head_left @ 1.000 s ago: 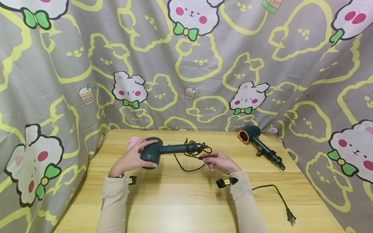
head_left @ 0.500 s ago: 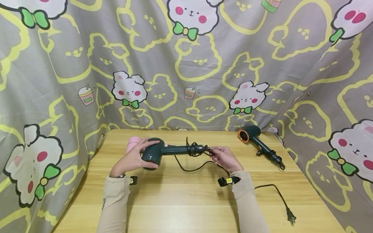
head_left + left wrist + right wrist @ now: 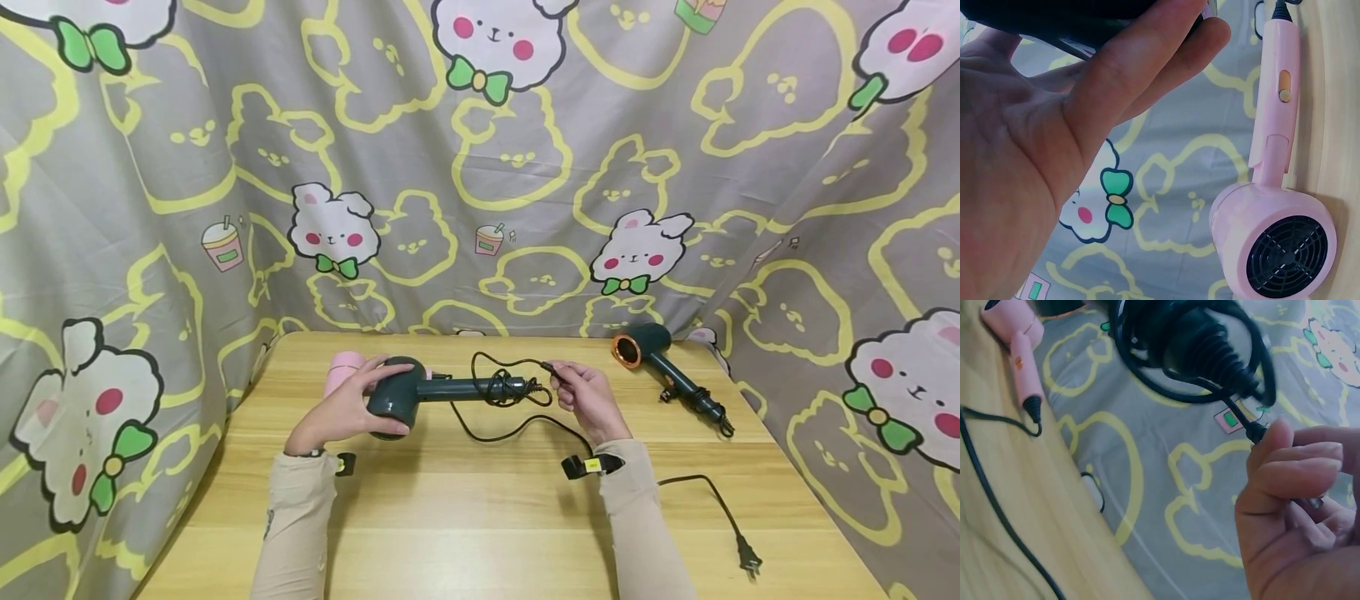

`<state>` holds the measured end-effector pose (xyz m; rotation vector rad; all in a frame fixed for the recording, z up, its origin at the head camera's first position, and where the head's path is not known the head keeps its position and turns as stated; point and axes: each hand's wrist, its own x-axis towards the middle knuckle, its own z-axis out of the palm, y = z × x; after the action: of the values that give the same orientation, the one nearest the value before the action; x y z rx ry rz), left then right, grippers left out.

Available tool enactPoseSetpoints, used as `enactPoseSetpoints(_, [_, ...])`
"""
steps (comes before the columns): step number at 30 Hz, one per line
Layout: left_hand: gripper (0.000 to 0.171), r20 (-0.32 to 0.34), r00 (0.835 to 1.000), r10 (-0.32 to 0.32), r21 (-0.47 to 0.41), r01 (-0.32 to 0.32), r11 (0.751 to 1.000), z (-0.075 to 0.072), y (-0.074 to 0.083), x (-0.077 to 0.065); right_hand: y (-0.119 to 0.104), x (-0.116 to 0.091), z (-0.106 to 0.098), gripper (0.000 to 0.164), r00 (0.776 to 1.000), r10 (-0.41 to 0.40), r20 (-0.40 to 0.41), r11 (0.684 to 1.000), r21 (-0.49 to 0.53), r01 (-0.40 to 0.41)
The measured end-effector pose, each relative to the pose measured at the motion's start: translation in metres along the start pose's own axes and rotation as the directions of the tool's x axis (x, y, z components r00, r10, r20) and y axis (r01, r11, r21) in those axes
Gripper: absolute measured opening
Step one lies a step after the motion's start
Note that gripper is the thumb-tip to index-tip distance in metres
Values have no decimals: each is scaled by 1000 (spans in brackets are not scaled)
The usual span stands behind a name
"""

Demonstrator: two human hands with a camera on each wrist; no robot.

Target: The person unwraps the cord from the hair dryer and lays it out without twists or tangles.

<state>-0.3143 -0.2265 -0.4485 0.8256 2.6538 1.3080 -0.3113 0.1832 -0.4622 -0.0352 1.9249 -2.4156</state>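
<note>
My left hand (image 3: 337,414) grips the rounded head of a dark green hair dryer (image 3: 454,389), held level with its handle pointing right. Black cord (image 3: 476,367) is looped loosely about the handle's end. Just right of that end, my right hand (image 3: 594,402) pinches the cord's plug (image 3: 553,370) between thumb and fingers. From the right wrist, the plug's collar (image 3: 1254,431) shows above the thumb and a metal prong (image 3: 1315,502) below the fingers. In the left wrist view the dryer's dark body (image 3: 1054,28) lies against the fingers.
Behind the left hand lies a pink hair dryer (image 3: 344,367); its black cord (image 3: 495,438) runs under the right arm to a plug (image 3: 748,557) at front right. A second dark green dryer (image 3: 678,379), cord wrapped, lies at back right. Patterned curtains (image 3: 420,192) enclose the table (image 3: 465,517).
My right hand has moved up and a little right, drawing the plug over the handle's end; a wider cord loop now stands out above the handle. The left hand stays nearly still.
</note>
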Motion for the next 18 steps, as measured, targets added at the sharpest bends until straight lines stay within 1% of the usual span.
enactPoseSetpoints(4, [93, 3, 1000, 9, 6, -9, 1000, 0, 0, 1, -7, -4, 2, 18, 999, -38, 4, 998, 45, 38])
enactPoseSetpoints(10, [93, -3, 1000, -22, 21, 22, 1000, 0, 3, -1, -16, -9, 9, 17, 998, -66, 18, 995, 82, 64])
enactPoseSetpoints(18, [92, -3, 1000, -29, 6, 29, 1000, 0, 4, -2, -31, -21, 19, 16, 991, -104, 84, 990, 106, 95])
